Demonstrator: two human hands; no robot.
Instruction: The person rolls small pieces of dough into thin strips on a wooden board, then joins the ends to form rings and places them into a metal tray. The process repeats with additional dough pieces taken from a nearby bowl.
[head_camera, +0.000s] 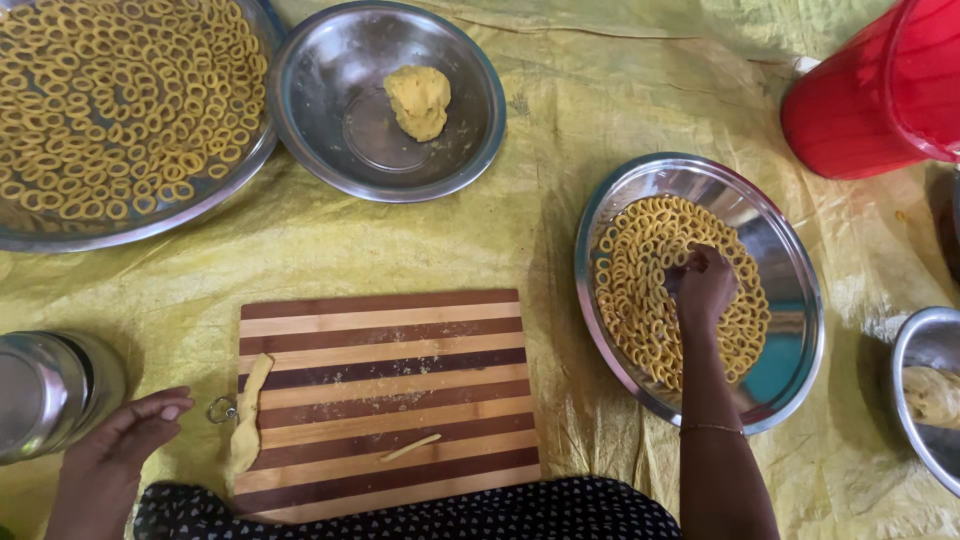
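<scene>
Seen from the head camera, looking straight down onto a crinkled yellow plastic sheet (560, 130) spread as the work surface. Right hand (705, 285) reaching into a shiny round steel plate (790, 255) near the sheet's right edge, fingers bunched downward among small yellow dough rings (640, 300) laid in a flat crowd; fingertips hidden behind the knuckles, so impossible to tell whether a ring is pinched between them. Thin bangle (712, 429) at the right wrist. Left hand (120, 440) resting loosely open at the lower left corner, palm down, holding nothing, just beside a steel tumbler (50, 400) cut off by the left edge. Between the hands, a striped wooden cutting board (385, 400) in alternating pale and dark bands, dusted with crumbs, carrying a short thin dough strand (410, 447) near its lower edge and a longer flattened dough strip (247, 420) draped over its left edge. Small metal ring (221, 409) touching that strip, hard to make out. At the upper left corner, a large steel tray (150, 225) packed with more rings, partly cropped. Beside it, a steel bowl (330, 120) with one rough lump of yellow dough (418, 100). Smooth red plastic bucket (880, 90) cut off at the upper right corner. Another steel bowl (915, 350) with pale dough, cropped at the right edge. Dark dotted fabric (420, 515) along the bottom edge.
</scene>
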